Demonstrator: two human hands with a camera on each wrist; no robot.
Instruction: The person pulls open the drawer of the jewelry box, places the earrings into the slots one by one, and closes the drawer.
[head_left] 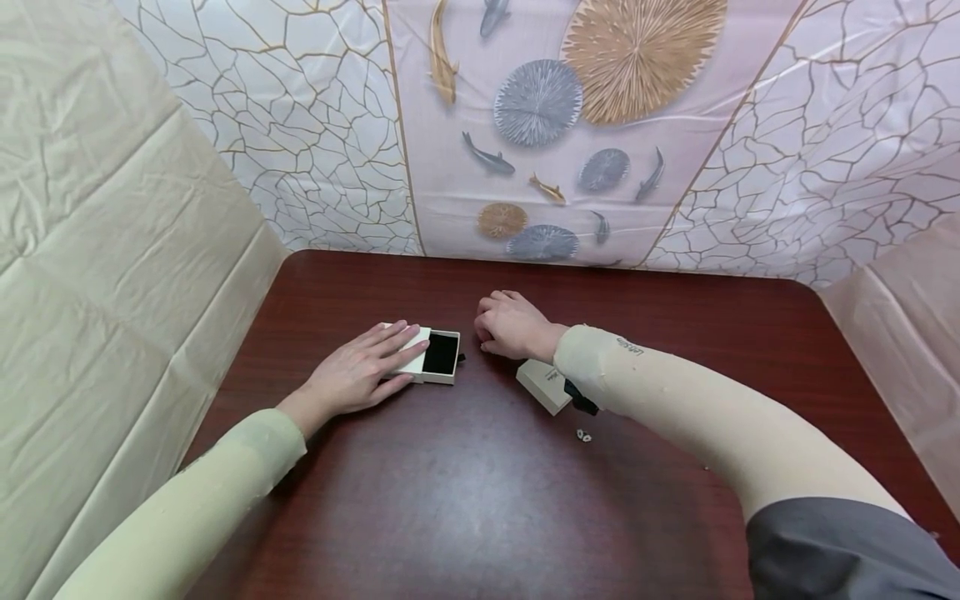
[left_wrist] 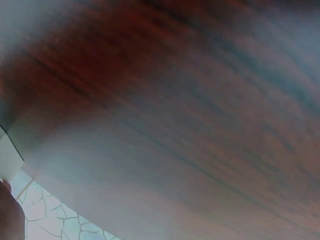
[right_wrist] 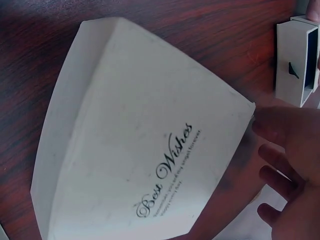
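Now, from where I stand: L hand (head_left: pixel 367 367) flat, fingers straight, atop white rectangular slide-box (head_left: pixel 437 357), black-lined drawer partly out, on glossy red-brown table (head_left: pixel 450 500). R hand (head_left: pixel 513 325) nr printed off-white box (head_left: pixel 543 383), fingers bent; can't tell if gripping.

Lt. fingers (head_left: pixel 408 353) hide pt. drawer box (head_left: pixel 417 368); lettered box (head_left: pixel 542 387) partly behind rt. sleeve (head_left: pixel 660 367); tabletop bits (head_left: pixel 584 435) too sm. to ID.

Some kinda draped-off nook, fish-print fabric (head_left: pixel 540 158) behind a dark reddish worktop (head_left: pixel 465 508), creased cream sheet (head_left: pixel 112 267) at left, can't tell if home or office
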